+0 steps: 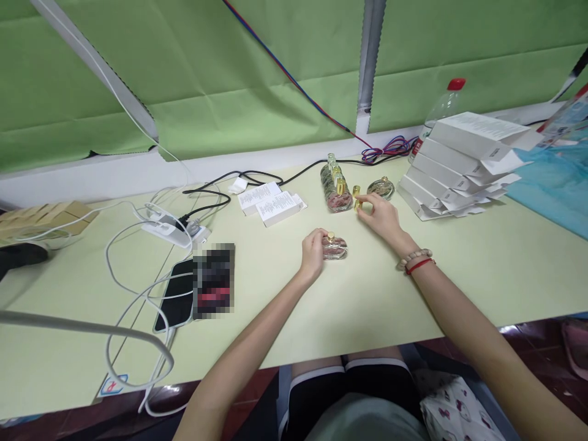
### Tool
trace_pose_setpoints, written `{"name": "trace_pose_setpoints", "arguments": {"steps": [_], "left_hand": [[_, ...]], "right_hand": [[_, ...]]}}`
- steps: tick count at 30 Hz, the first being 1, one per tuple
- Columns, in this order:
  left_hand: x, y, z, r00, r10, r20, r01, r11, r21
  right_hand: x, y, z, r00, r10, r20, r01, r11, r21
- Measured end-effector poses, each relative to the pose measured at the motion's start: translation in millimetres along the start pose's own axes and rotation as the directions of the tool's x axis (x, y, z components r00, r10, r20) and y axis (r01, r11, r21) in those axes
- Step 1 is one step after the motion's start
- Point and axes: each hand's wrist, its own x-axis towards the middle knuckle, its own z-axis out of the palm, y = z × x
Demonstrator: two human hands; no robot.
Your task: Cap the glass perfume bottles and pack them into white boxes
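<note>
Head view: mid-frame, the left hand [313, 252] grips 1 bottle [335, 248], likely slippery, fragile glass, best held round its sides; upper right of it, the right hand [377, 214] pinches a cap [357, 205]

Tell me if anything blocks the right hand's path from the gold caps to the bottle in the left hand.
Nothing visible does: bare tabletop lies between the right hand, at the gold caps, and the bottle in the left hand. The row of bottles stands just beyond that path.
</note>
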Motion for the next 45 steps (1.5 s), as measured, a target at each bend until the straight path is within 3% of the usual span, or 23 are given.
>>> {"name": "trace_pose_setpoints", "arguments": {"steps": [2,4,8,14,26,34,40,45], "left_hand": [[-2,3,-0.8,0.998,0.056,0.031,-0.056,0.998,0.025],[-5,5,-2.5,0.978,0.207,0.006,-0.207,0.975,0.083],[-10,7,-5.1,0.866,0.499,-0.003,-0.479,0.833,0.279],[-17,11,-1.5,0.752,0.658,0.043,-0.604,0.662,0.444],[-17,13,0.4,0.728,0.683,0.06,-0.622,0.621,0.477],[-15,10,-3.8,0.714,0.685,0.142,-0.662,0.596,0.455],[-11,4,-6.8,0.725,0.683,0.089,-0.661,0.654,0.369],[-12,5,-5.8,0.713,0.695,0.093,-0.673,0.641,0.369]], "right_hand": [[0,-3,-1,1.0,-0.014,-0.023,0.014,1.0,0.014],[-1,-4,-1,0.999,-0.021,-0.03,0.022,0.999,0.034],[-1,-5,-1,0.999,-0.02,-0.04,0.023,0.998,0.057],[-1,-5,0,0.999,-0.016,-0.04,0.018,0.998,0.064],[-2,-4,1,1.0,-0.005,-0.009,0.005,0.998,0.058],[-3,-3,2,1.0,-0.01,0.007,0.009,0.999,0.052],[-4,-5,3,1.0,-0.002,0.017,0.0,0.998,0.059],[-4,-5,3,1.0,-0.007,0.013,0.006,0.997,0.078]]}}
